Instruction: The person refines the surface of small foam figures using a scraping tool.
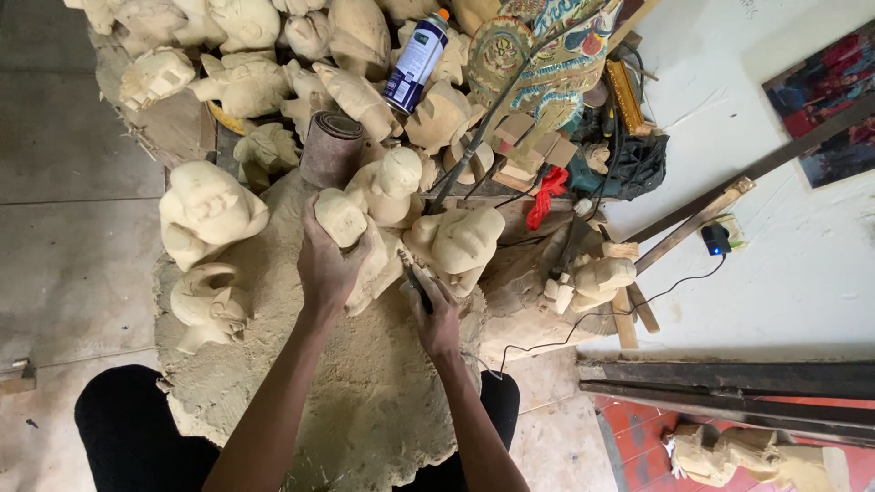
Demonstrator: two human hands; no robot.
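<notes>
My left hand [326, 266] sits at the middle of the frame, fingers wrapped tight around the rounded head of a pale wooden figure [357, 244] that lies on the dusty stump [365, 401] in front of me. My right hand [436, 319] is just to the right of it and a little lower, fingers closed on a small dark carving tool [416, 284] whose tip rests against the figure's side.

Just beside the tool, to the right, stands another carved figure [458, 244], and a third one [390, 187] stands directly above the piece I hold. At the left of the frame two more rough carvings rest on the stump, a large one [208, 214] above a smaller one [208, 305].

A roll of sandpaper [330, 148] stands upright above my left hand. Near the top centre a spray can [416, 62] leans among a heap of unfinished figures. To its right lies a painted mask [547, 55], and below that a red cloth [545, 196] hangs. My knees in black trousers [128, 428] show at the bottom of the frame.
</notes>
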